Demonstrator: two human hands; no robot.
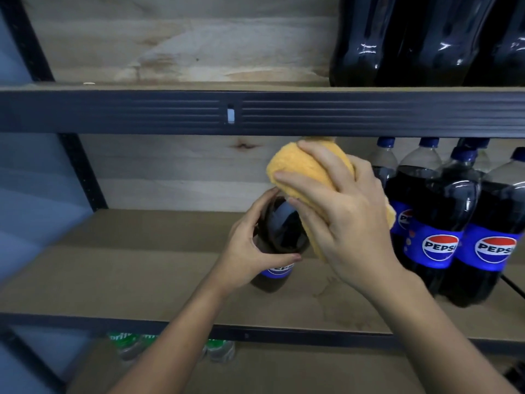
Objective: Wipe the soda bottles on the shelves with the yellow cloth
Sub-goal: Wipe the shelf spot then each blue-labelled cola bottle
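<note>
Head view: on the tan board middle shelf (142, 251), the left hand (250, 245) curls around the shoulder of an upright dark Pepsi bottle (279, 237) of glossy plastic. The right hand (335, 217) presses a fuzzy yellow cloth (306, 172), fingers spread over it, draped over the bottle's neck and top. Further right stands a cluster of blue-capped Pepsi bottles (454, 223).

"PEPSI" reads on the blue labels of the shelved bottles (443, 223); green bottles (127, 344) below show partial "Sprite" lettering.
</note>
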